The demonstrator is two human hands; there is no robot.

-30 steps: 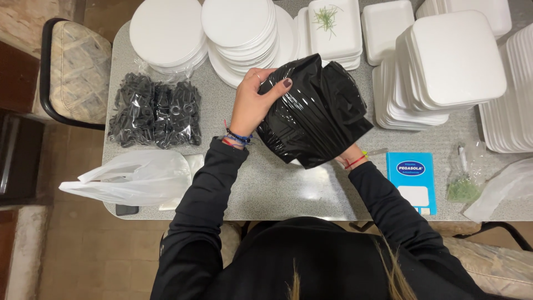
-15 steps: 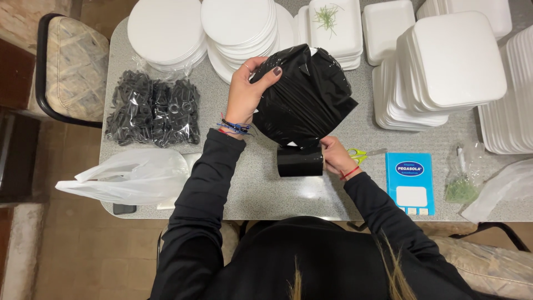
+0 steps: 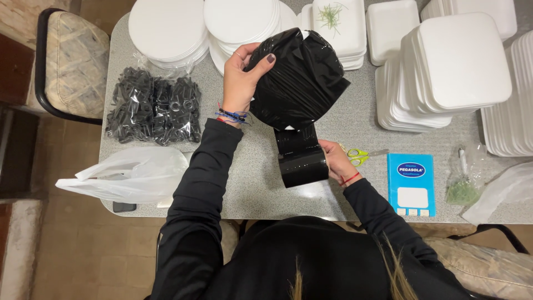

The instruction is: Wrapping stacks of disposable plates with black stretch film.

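My left hand (image 3: 243, 78) grips a round object wrapped in glossy black film (image 3: 300, 78) and holds it up above the grey table (image 3: 255, 183). A strip of black film runs from it down to a black roll (image 3: 301, 161). My right hand (image 3: 336, 161) clasps that roll from its right side, low over the table's middle. Green-handled scissors (image 3: 360, 155) lie just right of my right hand.
Stacks of white round plates (image 3: 166, 28) and white square foam trays (image 3: 455, 66) fill the table's far side. A bag of black plastic pieces (image 3: 152, 111) and a white plastic bag (image 3: 130, 175) lie left. A blue-and-white packet (image 3: 412, 183) and a small herb bag (image 3: 462, 186) lie right. A chair (image 3: 69, 61) stands at far left.
The roll has come away from the wrapped object and moved down toward me in my right hand, drawing out a strip of film. My left hand has lifted the wrapped object slightly.
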